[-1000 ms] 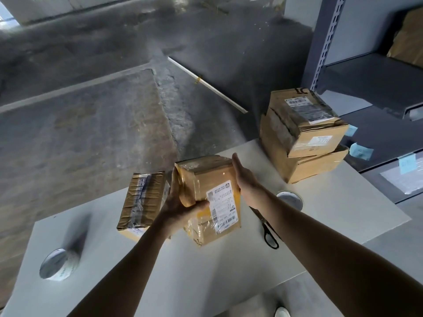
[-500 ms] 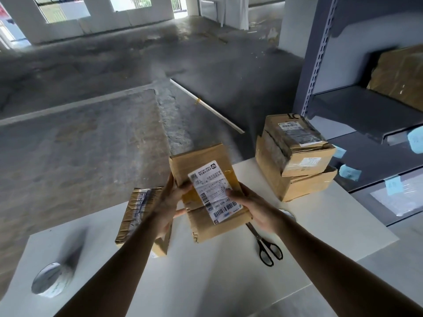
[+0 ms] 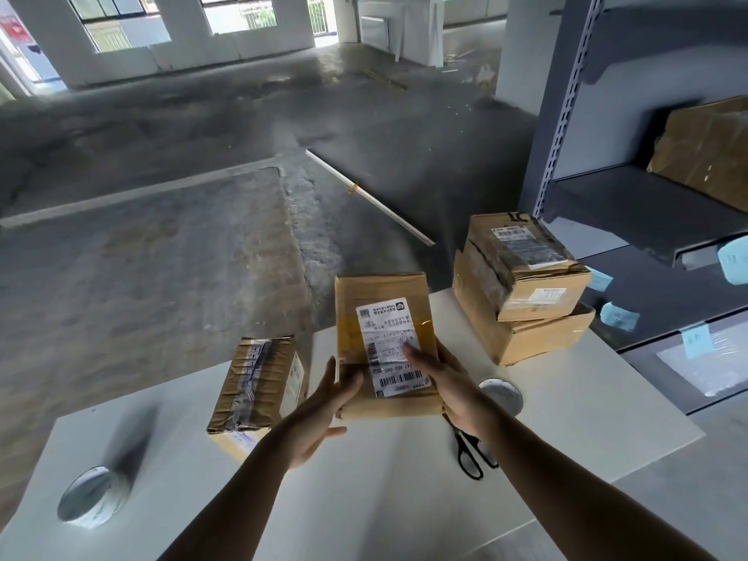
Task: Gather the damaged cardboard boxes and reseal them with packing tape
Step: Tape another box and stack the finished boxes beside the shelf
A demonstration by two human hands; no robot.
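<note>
I hold a small cardboard box (image 3: 384, 313) with a white shipping label facing up, over the middle of the white table (image 3: 587, 419). My left hand (image 3: 324, 410) grips its near left edge. My right hand (image 3: 449, 382) grips its near right side, thumb on the label. A worn, taped box (image 3: 255, 382) lies on the table to the left. Two stacked boxes (image 3: 522, 285) stand at the right back corner. One tape roll (image 3: 91, 498) sits far left, another tape roll (image 3: 502, 394) is just right of my right wrist.
Black-handled scissors (image 3: 469, 451) lie on the table under my right forearm. A grey metal shelf rack (image 3: 607, 196) with a brown parcel and blue notes stands at the right. Beyond the table's far edge is bare concrete floor.
The box has been turned in my hands so its label faces up and lies squarer to me. My right hand shifted from its far side to the near right edge. The view tilted upward.
</note>
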